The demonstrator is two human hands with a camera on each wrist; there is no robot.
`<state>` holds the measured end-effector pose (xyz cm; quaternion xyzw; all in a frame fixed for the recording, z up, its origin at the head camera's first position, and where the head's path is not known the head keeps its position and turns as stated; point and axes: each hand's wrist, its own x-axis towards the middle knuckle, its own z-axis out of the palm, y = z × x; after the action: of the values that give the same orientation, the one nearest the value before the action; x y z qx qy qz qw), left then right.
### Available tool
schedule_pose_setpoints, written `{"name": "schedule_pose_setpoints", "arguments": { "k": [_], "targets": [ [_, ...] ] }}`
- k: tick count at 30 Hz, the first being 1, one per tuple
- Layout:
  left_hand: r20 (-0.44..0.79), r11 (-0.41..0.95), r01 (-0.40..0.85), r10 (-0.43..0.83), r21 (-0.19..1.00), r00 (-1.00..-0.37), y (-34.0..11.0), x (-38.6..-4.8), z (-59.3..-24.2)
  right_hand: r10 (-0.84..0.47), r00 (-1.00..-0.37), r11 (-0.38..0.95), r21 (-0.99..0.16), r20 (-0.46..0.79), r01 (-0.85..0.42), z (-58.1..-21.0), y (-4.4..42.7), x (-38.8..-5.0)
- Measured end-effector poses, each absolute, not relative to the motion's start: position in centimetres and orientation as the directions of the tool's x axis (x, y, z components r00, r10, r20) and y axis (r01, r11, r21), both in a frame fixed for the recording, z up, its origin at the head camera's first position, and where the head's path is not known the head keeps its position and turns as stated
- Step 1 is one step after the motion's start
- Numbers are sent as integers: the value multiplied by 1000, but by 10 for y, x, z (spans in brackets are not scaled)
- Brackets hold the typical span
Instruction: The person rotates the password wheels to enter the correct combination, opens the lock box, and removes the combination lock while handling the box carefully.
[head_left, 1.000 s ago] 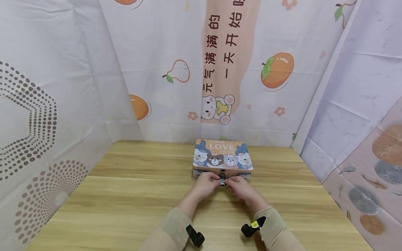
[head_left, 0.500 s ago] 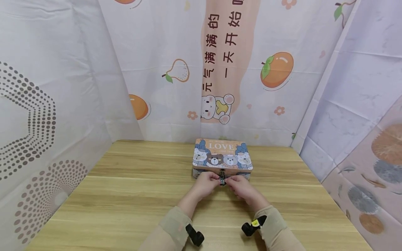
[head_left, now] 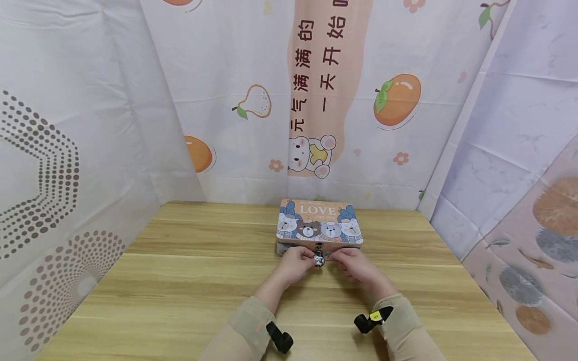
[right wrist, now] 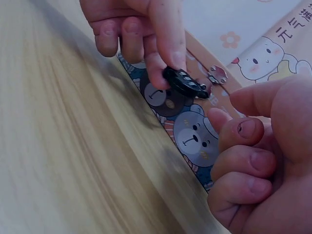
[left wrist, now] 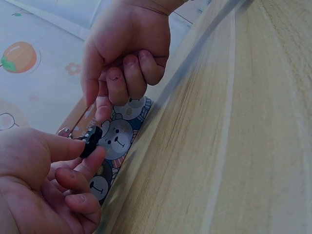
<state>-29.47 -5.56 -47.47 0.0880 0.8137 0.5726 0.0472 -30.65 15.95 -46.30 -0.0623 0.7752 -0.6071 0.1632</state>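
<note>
A tin box (head_left: pixel 318 230) with bears and "LOVE" on its lid lies closed on the table, its front facing me. At the front latch (right wrist: pixel 217 74) is a small round black combination padlock (right wrist: pixel 185 84) with number dials. My left hand (head_left: pixel 293 264) pinches this padlock between thumb and index finger, as the left wrist view also shows. To the right, my right hand (head_left: pixel 358 268) is near the box front, apart from the padlock. Between its thumb and index finger is a gap with nothing held; the other fingers are bent. Whether the shackle is fastened cannot be told.
The wooden table (head_left: pixel 203 271) extends around the box on every side. Behind it hangs a printed curtain (head_left: pixel 226 145) with fruit and writing, and more cloth (head_left: pixel 496 125) closes off the sides. A black wrist camera (head_left: pixel 372 320) sits on the right sleeve.
My right hand has let go of the padlock and moved slightly to the right. The left hand keeps its pinch, and the padlock's face now shows more fully. The box stays in place.
</note>
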Motion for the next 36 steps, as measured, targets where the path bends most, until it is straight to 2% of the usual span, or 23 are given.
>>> {"name": "schedule_pose_setpoints", "arguments": {
  "k": [9, 25, 36],
  "targets": [
    [33, 328, 97, 193, 940, -981, -56, -294, -474, -273, -943, 265, -957, -191, 117, -460, 166, -308],
    [24, 322, 85, 189, 943, -982, -55, -292, -471, -318, -928, 311, -946, -193, 90, -466, 156, -307],
    [13, 335, 77, 189, 939, -982, -56, -294, -473, -333, -930, 349, -937, -154, 30, -473, 148, -306]
  ]
}}
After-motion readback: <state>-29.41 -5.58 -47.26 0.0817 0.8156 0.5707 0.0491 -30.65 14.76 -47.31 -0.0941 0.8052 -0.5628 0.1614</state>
